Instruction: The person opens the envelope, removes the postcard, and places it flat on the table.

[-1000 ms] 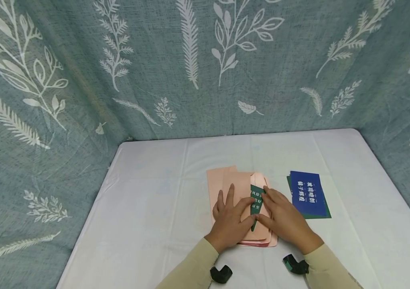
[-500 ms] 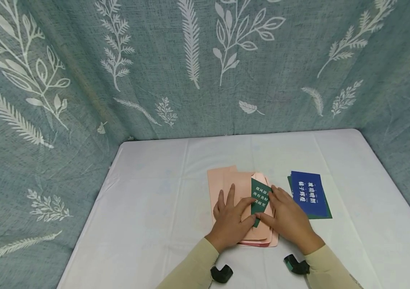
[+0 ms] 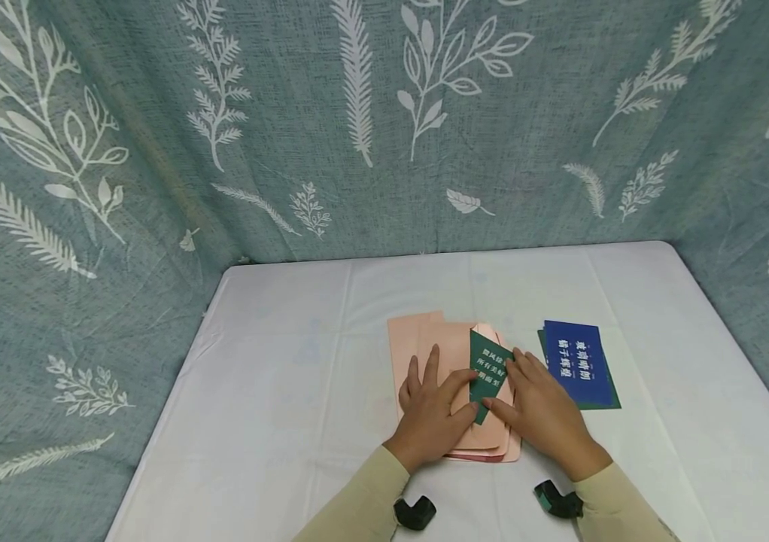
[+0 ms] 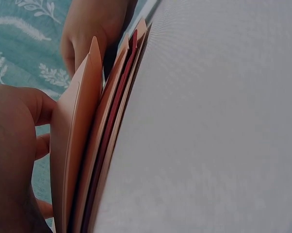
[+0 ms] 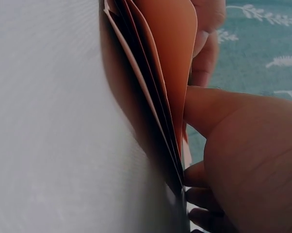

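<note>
In the head view, a green card [image 3: 489, 365] printed with white characters lies tilted, its left part hidden under the edge of a peach envelope [image 3: 448, 342]. My left hand [image 3: 433, 421] rests spread on that envelope, thumb and index fingertips at its right edge. My right hand [image 3: 547, 418] pinches the card along its right side, thumb low and fingers higher up. The left wrist view shows the top envelope [image 4: 80, 126] bowed up above the layers under it. In the right wrist view my right thumb [image 5: 204, 104] touches the envelope edge.
Under the top envelope lie more peach envelopes and a dark red one [image 4: 117, 97]. A blue card [image 3: 577, 365] with white characters lies over a green card [image 3: 601, 409] to the right. White cloth covers the table [image 3: 276, 361]; a leaf-patterned curtain [image 3: 384, 188] hangs behind.
More of the green card shows than before; it has moved right and up and turned, its printed lines now readable. My right hand shifted slightly right. The left hand stayed put.
</note>
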The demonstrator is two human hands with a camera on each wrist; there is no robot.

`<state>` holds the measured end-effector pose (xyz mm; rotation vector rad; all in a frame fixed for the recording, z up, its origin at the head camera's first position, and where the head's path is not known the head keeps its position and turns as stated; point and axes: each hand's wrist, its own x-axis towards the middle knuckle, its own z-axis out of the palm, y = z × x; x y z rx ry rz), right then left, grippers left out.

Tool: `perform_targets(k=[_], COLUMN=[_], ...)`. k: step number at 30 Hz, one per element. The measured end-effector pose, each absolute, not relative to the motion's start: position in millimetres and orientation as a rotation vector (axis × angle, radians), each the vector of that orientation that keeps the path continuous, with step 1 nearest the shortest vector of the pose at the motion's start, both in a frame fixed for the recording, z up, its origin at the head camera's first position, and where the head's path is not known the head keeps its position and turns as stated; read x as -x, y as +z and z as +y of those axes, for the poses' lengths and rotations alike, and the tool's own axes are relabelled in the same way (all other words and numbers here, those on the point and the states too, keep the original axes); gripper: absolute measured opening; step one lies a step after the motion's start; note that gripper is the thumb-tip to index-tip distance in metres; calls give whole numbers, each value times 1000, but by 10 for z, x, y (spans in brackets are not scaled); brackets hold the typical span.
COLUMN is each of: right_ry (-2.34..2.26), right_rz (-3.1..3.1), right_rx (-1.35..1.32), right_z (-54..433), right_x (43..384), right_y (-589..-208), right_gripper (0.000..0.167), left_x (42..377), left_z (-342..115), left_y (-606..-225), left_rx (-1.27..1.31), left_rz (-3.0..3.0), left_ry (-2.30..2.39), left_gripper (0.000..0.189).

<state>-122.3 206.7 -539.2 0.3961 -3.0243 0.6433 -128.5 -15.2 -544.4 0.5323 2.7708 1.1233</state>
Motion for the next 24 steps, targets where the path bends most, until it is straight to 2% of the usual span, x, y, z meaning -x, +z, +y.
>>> perform_targets(k=[24], right_ry=[733], right_rz=[-3023], right_rx=[-334], right_z=[2174], right_x=[1201], right_y=[-5354], right_gripper=[91], left_x=[1288], left_z=[-166], left_y=[-5449], left_rx=[-551], left_rz=[2774], left_ry=[1126], left_gripper=[47])
